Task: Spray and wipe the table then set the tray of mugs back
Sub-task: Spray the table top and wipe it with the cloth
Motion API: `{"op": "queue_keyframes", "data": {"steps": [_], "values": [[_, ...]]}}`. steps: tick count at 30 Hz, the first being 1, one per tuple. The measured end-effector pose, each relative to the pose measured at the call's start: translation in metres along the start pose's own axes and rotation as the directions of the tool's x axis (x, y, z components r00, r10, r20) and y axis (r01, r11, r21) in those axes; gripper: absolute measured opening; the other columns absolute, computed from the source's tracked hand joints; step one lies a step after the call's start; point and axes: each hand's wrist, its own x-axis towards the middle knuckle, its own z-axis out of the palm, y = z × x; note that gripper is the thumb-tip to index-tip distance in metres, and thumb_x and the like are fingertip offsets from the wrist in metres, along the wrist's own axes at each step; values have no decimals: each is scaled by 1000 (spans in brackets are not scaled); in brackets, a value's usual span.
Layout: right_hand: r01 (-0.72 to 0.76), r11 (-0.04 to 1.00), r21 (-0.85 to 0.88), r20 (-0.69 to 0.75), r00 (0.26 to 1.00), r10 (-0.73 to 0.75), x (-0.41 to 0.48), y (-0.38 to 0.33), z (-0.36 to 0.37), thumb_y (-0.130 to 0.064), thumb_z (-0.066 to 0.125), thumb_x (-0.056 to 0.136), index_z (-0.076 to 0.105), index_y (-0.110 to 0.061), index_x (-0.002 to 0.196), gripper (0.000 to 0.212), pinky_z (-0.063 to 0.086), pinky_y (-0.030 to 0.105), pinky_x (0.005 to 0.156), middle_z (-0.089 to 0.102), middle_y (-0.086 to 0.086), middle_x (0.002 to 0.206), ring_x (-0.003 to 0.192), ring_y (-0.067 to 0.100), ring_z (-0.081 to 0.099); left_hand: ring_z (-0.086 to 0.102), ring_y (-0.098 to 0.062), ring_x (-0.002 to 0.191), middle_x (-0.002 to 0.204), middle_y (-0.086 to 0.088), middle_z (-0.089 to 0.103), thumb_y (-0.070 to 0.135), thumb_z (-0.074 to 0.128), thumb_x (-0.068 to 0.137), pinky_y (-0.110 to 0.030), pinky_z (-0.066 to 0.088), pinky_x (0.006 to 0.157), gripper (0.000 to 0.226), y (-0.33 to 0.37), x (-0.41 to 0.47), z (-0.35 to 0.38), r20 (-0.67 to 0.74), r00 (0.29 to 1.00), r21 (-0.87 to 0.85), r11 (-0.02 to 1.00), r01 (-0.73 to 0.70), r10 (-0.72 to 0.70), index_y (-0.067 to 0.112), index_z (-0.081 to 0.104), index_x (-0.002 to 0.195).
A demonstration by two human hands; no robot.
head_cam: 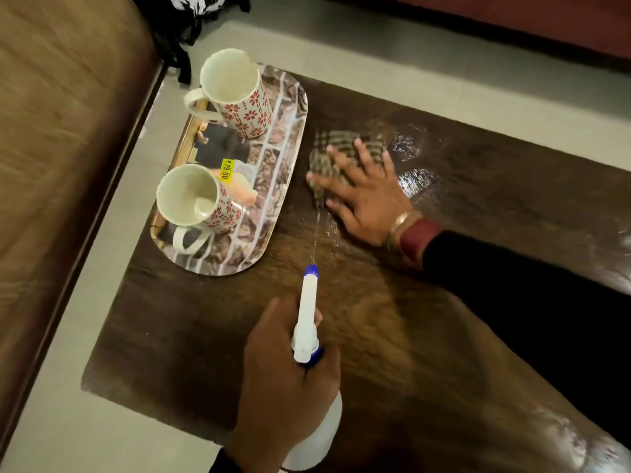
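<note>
Your left hand (pixel 290 377) is clamped on the spray bottle (pixel 309 336); your right hand (pixel 362 192) lies flat, fingers spread, pressing the cloth (pixel 338 148) on the wet table (pixel 478 199). The tray (pixel 273 186) sits at the table's left end with two breakable mugs (pixel 235 93); it's probably light and slick, so lift it level by both short ends.

Pale tiled floor (pixel 85 336) — wooden bed frame (pixel 68 131) at left, reddish furniture (pixel 512 18) beyond.
</note>
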Motion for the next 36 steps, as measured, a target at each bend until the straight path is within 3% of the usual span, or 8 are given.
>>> {"op": "queue_keyframes", "data": {"steps": [5,10,15,17,24,27,32,36], "values": [[-203,978,41,-42,978,205,14,-28,12,-55,31,103,28,-54,158,55,6,75,121,13,-5,175,160,42,3,62,-2,91,94,17,60,23,75,67,-4,49,74,60,-9,-26,-7,-18,1000,48,999,0,1,63,45,100],[-52,992,114,-53,997,58,-89,-111,42,-50,42,101,37,-50,156,55,12,77,118,20,-1,174,159,45,7,65,-12,82,86,13,61,29,73,70,-31,61,75,39,-25,-54,-26,15,1000,12,1000,-3,2,46,53,99],[230,966,116,6,973,-232,-200,-171,71,-47,68,90,45,-43,145,60,27,79,113,25,1,172,157,47,17,55,22,101,105,46,55,21,79,66,8,38,83,60,-31,-78,-37,21,998,60,996,-66,65,45,49,112],[267,961,76,31,962,-270,-199,-160,69,-47,66,93,36,-47,151,65,29,77,113,23,1,173,158,45,18,54,23,101,99,42,51,22,79,65,8,38,85,55,-36,-89,-41,33,996,47,996,-79,77,42,49,107],[-309,947,93,-7,951,310,-78,-101,34,-54,36,104,26,-57,158,55,8,78,119,6,-4,176,159,45,-2,51,27,101,102,43,50,19,79,66,12,31,80,58,-37,-125,-44,43,996,29,996,-79,78,45,48,108],[-308,947,87,-27,950,311,-90,-137,45,-54,36,103,31,-55,157,54,7,77,119,9,-2,176,159,47,-1,50,30,101,95,24,59,23,76,70,12,30,81,46,-42,-141,-45,-26,994,79,992,-101,103,29,50,107],[-14,992,129,-39,999,20,-231,-240,88,-46,64,94,42,-50,153,63,18,79,115,22,3,173,158,50,10,64,7,83,87,25,56,22,76,67,-8,56,72,54,-40,-172,-54,-30,999,118,993,-12,16,45,46,106],[-93,993,76,-20,995,95,-317,-250,105,-42,74,84,38,-53,153,79,27,77,113,23,-1,173,158,45,17,64,-20,71,90,-3,67,23,74,64,-43,64,76,50,-53,-199,-60,35,995,176,981,83,-90,3,63,108]]}}
